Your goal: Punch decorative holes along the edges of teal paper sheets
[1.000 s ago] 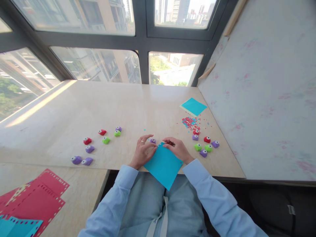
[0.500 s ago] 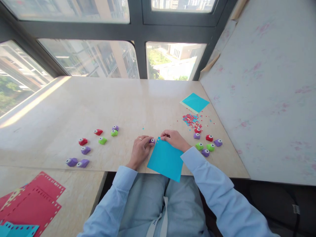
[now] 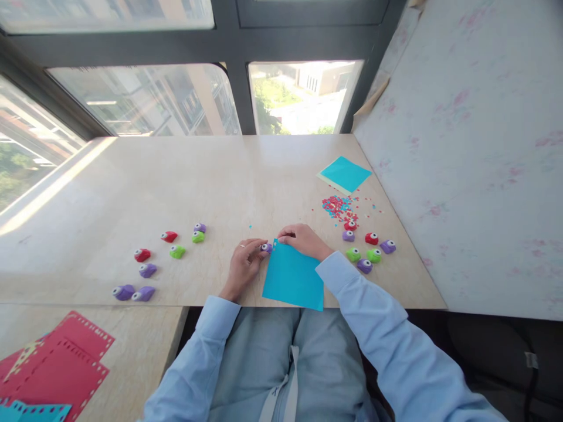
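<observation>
One blue sheet [image 3: 294, 275]: in front of the person, over the table's [image 3: 220, 187] near edge, small holes [image 3: 275, 245] by its upper left corner; whether it lies flat, cannot tell.
Sheet's handling: probably light and thin, quick to crease; best pinched at the edge, close to the holes.
Purple punch [image 3: 266, 248]: just beside that corner; likely light, hard and smooth, best held by its sides; whether paper sits in its slot, cannot tell.
Left hand [image 3: 244, 264]: grasping the punch between thumb and fingers, wrist low near the table's edge.
Right hand [image 3: 303, 241]: fingers curled, pinching the sheet's top edge, forearm slanting in from the right.
</observation>
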A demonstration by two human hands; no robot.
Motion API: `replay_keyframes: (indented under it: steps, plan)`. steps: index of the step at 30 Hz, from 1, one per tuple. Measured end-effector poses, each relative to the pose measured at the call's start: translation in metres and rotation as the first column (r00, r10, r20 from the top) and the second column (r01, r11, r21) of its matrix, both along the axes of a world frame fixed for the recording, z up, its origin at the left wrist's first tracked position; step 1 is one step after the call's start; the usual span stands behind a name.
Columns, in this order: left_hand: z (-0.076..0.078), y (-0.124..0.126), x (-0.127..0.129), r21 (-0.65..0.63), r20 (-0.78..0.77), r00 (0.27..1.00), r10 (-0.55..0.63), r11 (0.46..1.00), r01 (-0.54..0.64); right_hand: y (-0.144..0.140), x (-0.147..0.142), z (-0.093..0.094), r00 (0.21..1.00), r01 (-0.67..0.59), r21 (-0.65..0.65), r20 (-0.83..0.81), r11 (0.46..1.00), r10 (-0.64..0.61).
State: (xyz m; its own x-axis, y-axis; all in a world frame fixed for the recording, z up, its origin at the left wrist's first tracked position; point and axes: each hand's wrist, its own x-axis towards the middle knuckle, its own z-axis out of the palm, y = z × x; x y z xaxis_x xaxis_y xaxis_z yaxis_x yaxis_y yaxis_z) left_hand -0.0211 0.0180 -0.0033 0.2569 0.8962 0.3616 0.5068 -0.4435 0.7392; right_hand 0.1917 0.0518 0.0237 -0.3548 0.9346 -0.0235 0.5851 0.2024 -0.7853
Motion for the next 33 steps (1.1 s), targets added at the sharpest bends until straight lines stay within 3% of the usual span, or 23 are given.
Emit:
replay_keyframes:
  steps: [21, 33]
  plan:
    - [0.0028, 0.0010, -0.0003, 0.016, -0.061, 0.996, -0.066, 0.998, 0.067, 0.0057, 0.0012, 0.0072, 0.994, -0.009, -0.040, 0.106, 0.999, 0.013]
    - [0.0018, 0.0011, 0.0001, 0.013, -0.060, 0.997, -0.057, 0.998, 0.057, 0.0073, 0.0034, 0.0040, 0.998, -0.012, -0.044, 0.056, 0.999, 0.015]
